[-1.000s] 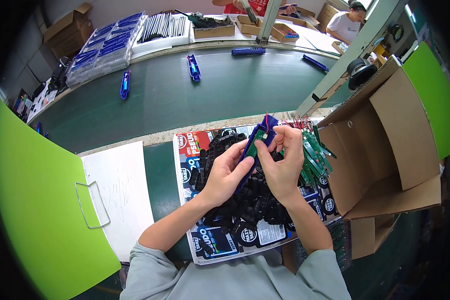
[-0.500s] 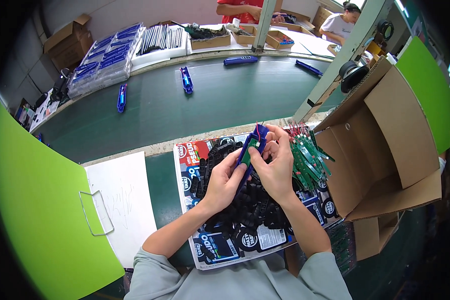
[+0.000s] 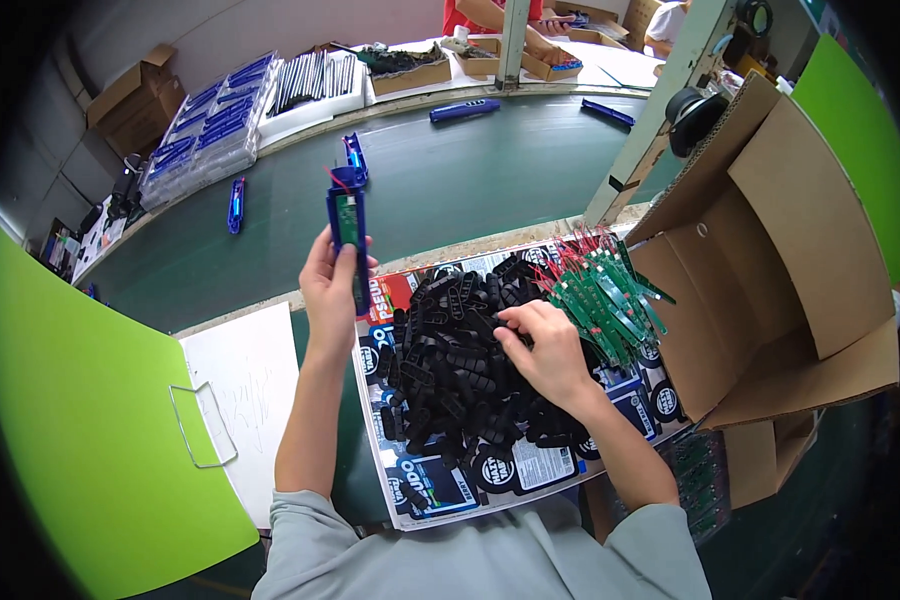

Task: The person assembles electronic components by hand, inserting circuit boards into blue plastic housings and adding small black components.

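My left hand (image 3: pixel 330 290) is closed around a long blue plastic housing (image 3: pixel 361 265), held upright over the near edge of the conveyor belt. Inside the housing lies a narrow green circuit board (image 3: pixel 348 222), with red wires at its upper end. My right hand (image 3: pixel 548 350) is at the right side of a heap of small black plastic pieces (image 3: pixel 450 350), thumb and fingers drawn together in a pinch. What sits between those fingertips cannot be made out. Just beyond that hand lies a pile of green circuit boards (image 3: pixel 610 300) with red wires.
The heap rests on a printed cardboard sheet (image 3: pixel 560 475). Several blue housings, one (image 3: pixel 236 205) at the left, lie on the green belt (image 3: pixel 450 165). An open carton (image 3: pixel 770 260) stands right, beside a metal post (image 3: pixel 660 140). Across the belt, a person in red (image 3: pixel 485 15) works.
My right hand has let go of the blue housing and moved down to the black pieces. My left hand has carried the housing left and away from me, over the belt's edge.
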